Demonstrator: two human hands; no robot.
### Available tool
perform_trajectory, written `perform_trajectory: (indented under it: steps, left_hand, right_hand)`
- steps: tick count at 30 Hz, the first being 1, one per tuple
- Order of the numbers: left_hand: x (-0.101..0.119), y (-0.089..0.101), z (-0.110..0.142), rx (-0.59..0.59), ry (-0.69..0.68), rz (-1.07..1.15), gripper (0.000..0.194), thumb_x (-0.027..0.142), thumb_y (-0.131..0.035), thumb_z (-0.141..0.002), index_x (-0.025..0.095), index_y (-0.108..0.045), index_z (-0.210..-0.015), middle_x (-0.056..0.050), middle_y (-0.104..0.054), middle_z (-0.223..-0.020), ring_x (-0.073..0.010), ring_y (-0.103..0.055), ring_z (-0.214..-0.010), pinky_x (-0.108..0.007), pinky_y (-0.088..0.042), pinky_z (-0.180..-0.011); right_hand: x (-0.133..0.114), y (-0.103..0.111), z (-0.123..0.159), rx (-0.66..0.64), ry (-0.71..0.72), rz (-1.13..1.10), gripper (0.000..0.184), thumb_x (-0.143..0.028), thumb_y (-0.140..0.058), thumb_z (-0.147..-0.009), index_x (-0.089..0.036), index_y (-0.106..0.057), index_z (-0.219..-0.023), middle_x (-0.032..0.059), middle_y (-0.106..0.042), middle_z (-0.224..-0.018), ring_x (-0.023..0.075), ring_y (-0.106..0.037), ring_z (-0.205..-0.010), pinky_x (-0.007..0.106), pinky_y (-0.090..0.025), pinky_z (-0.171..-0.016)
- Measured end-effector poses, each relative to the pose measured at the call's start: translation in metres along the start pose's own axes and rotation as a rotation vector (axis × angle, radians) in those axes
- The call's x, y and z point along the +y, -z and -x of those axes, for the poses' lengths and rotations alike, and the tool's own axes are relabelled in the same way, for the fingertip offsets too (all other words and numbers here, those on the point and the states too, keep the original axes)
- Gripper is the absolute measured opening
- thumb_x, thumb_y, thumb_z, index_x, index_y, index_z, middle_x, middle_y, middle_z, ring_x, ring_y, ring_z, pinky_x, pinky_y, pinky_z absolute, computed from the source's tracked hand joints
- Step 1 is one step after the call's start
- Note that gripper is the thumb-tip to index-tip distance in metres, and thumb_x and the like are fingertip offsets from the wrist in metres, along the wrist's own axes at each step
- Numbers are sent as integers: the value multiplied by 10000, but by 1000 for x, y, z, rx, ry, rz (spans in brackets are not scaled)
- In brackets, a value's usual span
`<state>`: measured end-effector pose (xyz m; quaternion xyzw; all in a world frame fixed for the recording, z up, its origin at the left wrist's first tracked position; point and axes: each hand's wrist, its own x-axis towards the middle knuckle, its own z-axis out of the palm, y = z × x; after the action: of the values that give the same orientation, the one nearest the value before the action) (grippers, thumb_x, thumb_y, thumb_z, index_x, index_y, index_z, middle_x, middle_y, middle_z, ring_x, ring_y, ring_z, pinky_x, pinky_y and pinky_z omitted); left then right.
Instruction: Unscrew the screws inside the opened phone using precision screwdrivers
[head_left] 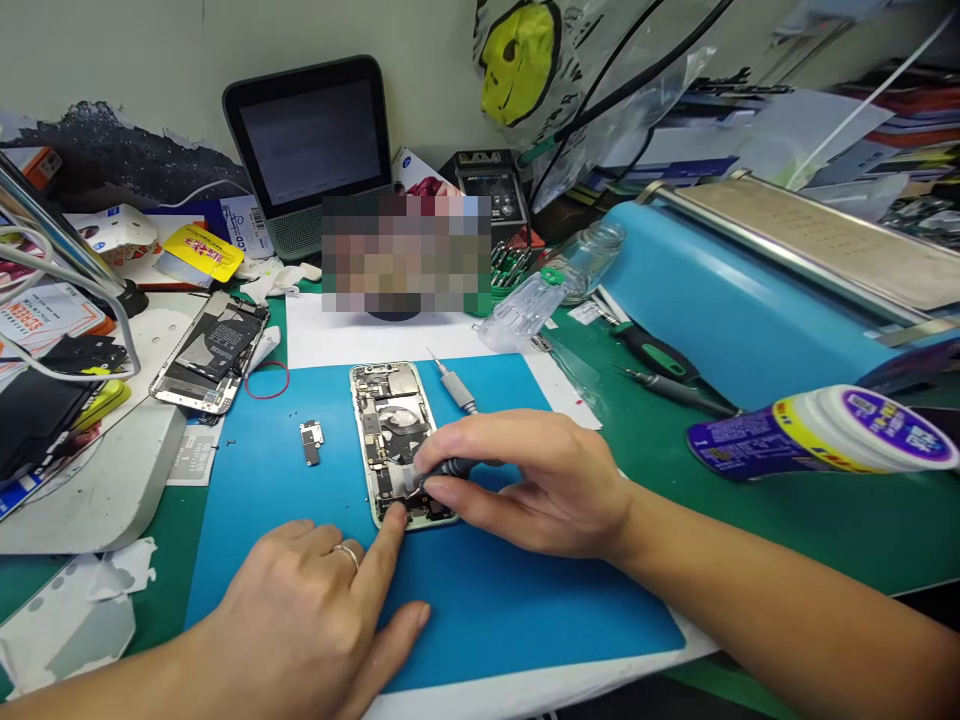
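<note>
Screwdriver (454,468) pinched in right grip (547,480), empty left hand (315,590) touching phone (394,430), loose tool (456,390) alongside, purple bottle (780,438)

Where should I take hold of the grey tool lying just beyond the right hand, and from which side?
Probably by the handle, the thicker part of the grey tool, from above and the right: its slim tip points away, and the phone is close on its left. The right hand, holding a dark driver, crowds the handle's near end.
</note>
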<state>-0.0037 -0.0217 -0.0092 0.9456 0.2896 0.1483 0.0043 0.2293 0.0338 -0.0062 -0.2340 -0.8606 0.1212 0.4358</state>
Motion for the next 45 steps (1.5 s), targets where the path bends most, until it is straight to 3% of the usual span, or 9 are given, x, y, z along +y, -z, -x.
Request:
perform_trajectory:
  steps: [12,18,24,28,31,35,37,41,45]
  left_hand:
    - [-1,2,-2,-12,-9,6,449,351,-310,-1105,26,-571,-1272,-23,-661,-603,-228,-644,-475,-379,-513,-429]
    - [-1,1,0,-28,-3,26,448,348,-319,-1100,19,-554,-1293,-20,-657,-603,-235,-641,-477,-391,-516,-427]
    - [-1,1,0,-19,0,19,405,352,-324,-1098,67,-599,-1181,-21,-651,-603,-226,-632,-473,-376,-503,-434]
    - [-1,0,1,-15,-1,18,420,347,-325,-1098,39,-557,-1267,-23,-656,-614,-230,-645,-487,-377,-509,-443]
    - [-1,0,1,-22,4,29,402,348,-337,-1095,51,-564,-1245,-26,-662,-627,-232,-647,-495,-379,-510,-447]
    - [-2,0,0,-26,6,25,363,356,-333,-1098,101,-589,-1138,-17,-649,-611,-218,-629,-479,-358,-484,-445]
    - [-2,0,0,-24,6,12,367,355,-322,-1101,100,-583,-1144,-14,-646,-602,-214,-628,-477,-350,-474,-449]
    - [-1,0,0,-5,7,26,402,347,-301,-1107,65,-548,-1253,-14,-657,-613,-215,-642,-489,-352,-478,-454]
    - [-1,0,-1,-12,7,33,372,350,-304,-1105,100,-577,-1143,-3,-629,-584,-215,-615,-458,-354,-455,-422]
  right_hand:
    - [2,-3,2,-3,-22,-55,228,-172,-658,-956,-176,-627,-1182,67,-814,-1009,143,-794,-894,221,-672,-794]
    - [1,-2,1,-50,-26,-12,176,-175,-663,-954,-177,-646,-1130,69,-815,-1012,142,-795,-862,209,-667,-770]
    - [1,-2,-1,-16,97,-26,435,-168,-652,-949,-206,-520,-1362,58,-810,-1016,155,-792,-884,240,-670,-796]
    - [-1,-2,-2,-62,74,-46,501,-64,-524,-928,-179,-473,-1413,94,-788,-1119,172,-785,-925,276,-666,-780]
    - [0,-2,-4,-54,111,-36,457,-60,-541,-930,-163,-495,-1372,86,-797,-1043,173,-773,-838,292,-652,-739]
    - [2,-2,-7,-32,159,26,395,-206,-598,-987,-202,-502,-1370,38,-790,-919,161,-724,-719,291,-618,-658]
    - [1,-1,-8,-46,143,9,421,-217,-589,-992,-200,-489,-1401,61,-792,-990,168,-734,-771,302,-629,-699]
    - [-2,-1,-10,-45,114,-78,504,-45,-500,-944,-186,-484,-1428,82,-792,-1052,170,-750,-887,315,-641,-810]
    - [-2,-1,-11,-24,154,-58,396,-165,-593,-979,-158,-527,-1370,96,-795,-1056,166,-760,-939,276,-638,-840]
